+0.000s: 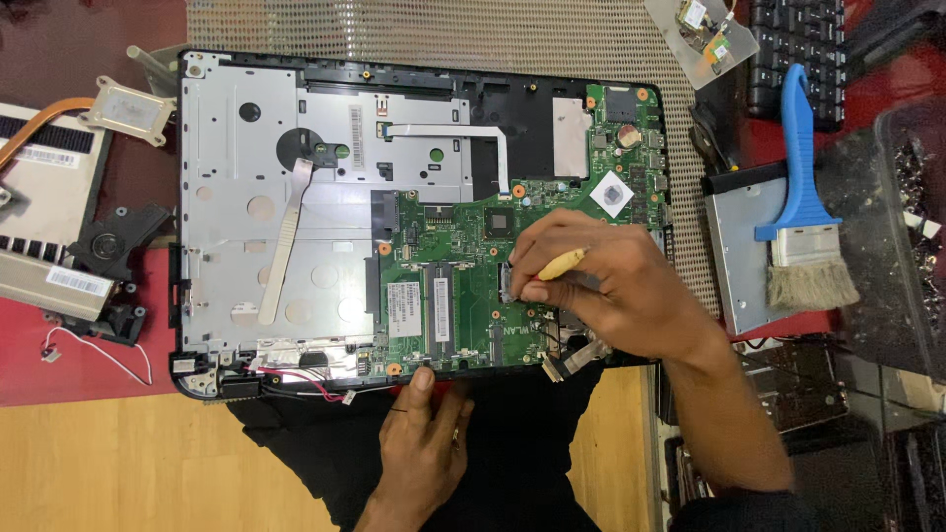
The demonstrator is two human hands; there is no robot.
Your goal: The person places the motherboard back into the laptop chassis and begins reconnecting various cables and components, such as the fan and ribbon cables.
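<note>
Red matting and pale wood share the tabletop (118, 463), with a strip of woven mesh mat (414, 30) running along the far edge. Square in the middle lies an opened laptop chassis (276, 197), its silver metal plate bare on the left half and the green motherboard (463, 286) showing on the right. Over that board comes the right hand (601, 281), fingers pinched tight around a yellow-handled tool (562, 263), the tip pointing down at the board just beside a small metal socket; the tip itself is hidden under the thumb, so whether it touches I cannot tell. Down at the near edge, the left hand (424, 443) rests with its fingers drawn loosely together, holding nothing, one fingertip pressed onto the chassis rim right by a bundle of red and black wires (305, 379). A white flat ribbon cable (448, 133) crosses the upper part of the plate. Off to the left, well apart from the hands, sit a heatsink with copper pipe (108, 108) and a black fan (113, 241). Over on the right, a blue-handled brush (803, 197) lies across a silver drive tray (739, 246), and a black keyboard (798, 49) peeks in at the top corner.
</note>
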